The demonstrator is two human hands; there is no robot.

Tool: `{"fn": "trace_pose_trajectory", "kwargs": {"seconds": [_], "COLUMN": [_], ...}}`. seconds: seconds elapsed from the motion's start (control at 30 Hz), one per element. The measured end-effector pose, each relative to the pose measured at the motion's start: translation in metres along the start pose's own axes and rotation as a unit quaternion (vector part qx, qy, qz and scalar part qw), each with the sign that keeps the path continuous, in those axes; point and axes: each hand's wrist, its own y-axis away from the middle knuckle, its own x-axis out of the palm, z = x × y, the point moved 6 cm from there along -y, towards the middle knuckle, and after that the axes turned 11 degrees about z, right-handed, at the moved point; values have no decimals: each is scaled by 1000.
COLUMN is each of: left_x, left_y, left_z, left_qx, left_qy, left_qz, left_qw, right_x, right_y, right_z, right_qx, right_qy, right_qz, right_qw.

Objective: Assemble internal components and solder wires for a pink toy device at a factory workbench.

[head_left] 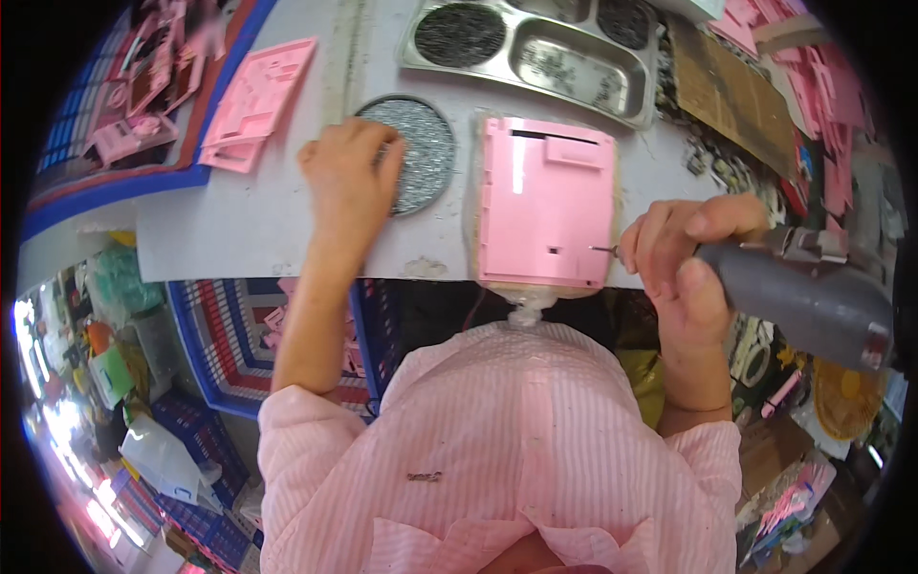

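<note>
My right hand (684, 253) is wrapped round the front of a dark grey electric screwdriver (813, 301). Its thin bit points left, over the right edge of a pink plastic panel (545, 206). That panel lies flat on a pad in front of me and has a slot along its top and a small square hole low down. To its left, my left hand (354, 177) reaches over the rim of a round dish of small silvery screws (428, 158). Its fingers are curled together at the screws, and whatever sits between the fingertips is hidden.
A steel compartment tray (535, 103) with dark small screws stands behind the panel. Pink parts (258, 100) lie at the left beside a blue-rimmed crate (215, 191). Brown cardboard (732, 91) and loose hardware lie at the right. Another crate (215, 383) sits below the table edge.
</note>
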Motion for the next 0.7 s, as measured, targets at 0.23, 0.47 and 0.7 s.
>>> {"fn": "trace_pose_trajectory", "kwargs": {"seconds": [0.23, 0.47, 0.7], "left_x": [8, 12, 5], "left_y": [-8, -5, 13], "left_z": [9, -6, -35], "left_qx": [23, 22, -61], "left_qy": [32, 65, 356], "left_qz": [-12, -10, 32], "left_qw": [999, 998, 932], "right_x": [-9, 0, 2], "right_y": [55, 52, 48], "right_z": [12, -2, -9], "right_qx": [14, 41, 32], "right_qy": [34, 90, 177], "right_qz": [-6, -33, 75], "right_qw": [999, 995, 981]}}
